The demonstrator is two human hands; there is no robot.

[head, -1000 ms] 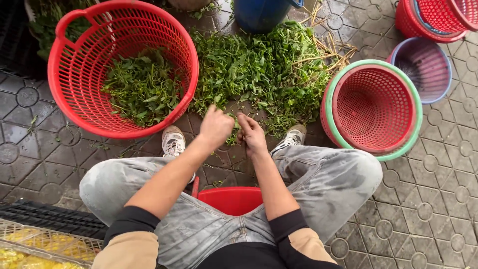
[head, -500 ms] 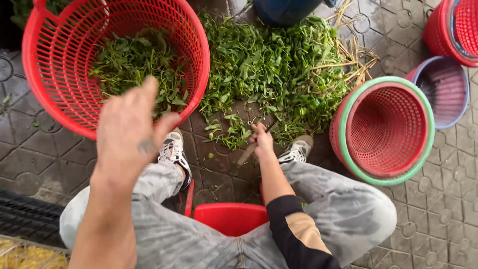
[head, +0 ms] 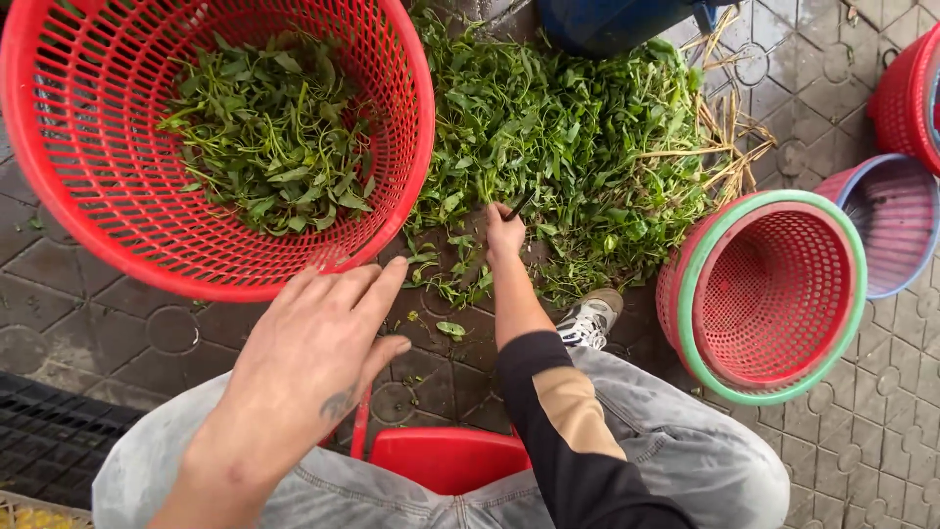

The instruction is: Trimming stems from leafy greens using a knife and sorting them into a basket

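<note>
Head view, only one I have. I sit on a low red stool, knees apart, so the pile of greens lies on the paved floor right between my feet and within reach.

Right hand: down at the near edge of the pile, grip narrow, fingers pinched on a stem. A thin dark thing pokes up past the fingers; can't tell if it's a small blade or just a stalk. Arm is stretched forward, sleeve down to the wrist.

Left hand: grip wide, fingers spread, holds nothing. It hangs in the air just in front of the rim of the big red basket, not touching it. That basket sits to my left, tipped slightly toward me, with a loose layer of picked leaves inside, close enough to drop into without leaning.

Right side: a red basket with a green rim, nothing visible inside, near my right shoe. Behind it a purple basket and another red one at the frame edge. Dry straw-coloured stalks lie at the pile's far right. A blue container stands behind the pile.
</note>
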